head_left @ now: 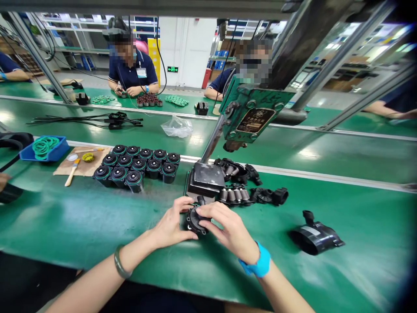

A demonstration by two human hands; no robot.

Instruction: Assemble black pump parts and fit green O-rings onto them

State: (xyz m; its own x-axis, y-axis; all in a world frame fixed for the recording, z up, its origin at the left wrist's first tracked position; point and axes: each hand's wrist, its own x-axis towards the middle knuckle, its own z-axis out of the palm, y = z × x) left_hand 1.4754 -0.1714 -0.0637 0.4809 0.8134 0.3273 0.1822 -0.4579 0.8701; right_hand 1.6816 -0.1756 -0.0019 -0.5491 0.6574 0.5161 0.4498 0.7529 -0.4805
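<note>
— Forearms are seen nearest the lens, a dark bangle worn on the left wrist and a blue wristband point(259, 265) on the right. What is held beyond them?

— A round black housing point(194, 221) is gripped between both hands, just above the green table point(81, 226) and right in front of the press base point(205, 180).

— How are the fingers set?

— The left hand point(171, 226) is curled partway, its fingers point(184, 203) wrapped around the housing's left side. The right hand point(230, 230) is half closed too, fingertips laid on the top and right edge. Whether anything small is pinched there cannot be told.

— And around it, from the biggest thing down?

— A green press point(252, 115) is mounted above the base. To the left, capped black housings point(137, 165) are stood in rows, beside a cardboard sheet point(81, 167) with a brush point(71, 171) and a blue tray point(44, 150) of green rings. Loose black parts point(247, 184) are heaped behind the base; one black cover point(314, 237) is laid apart on the right.
</note>
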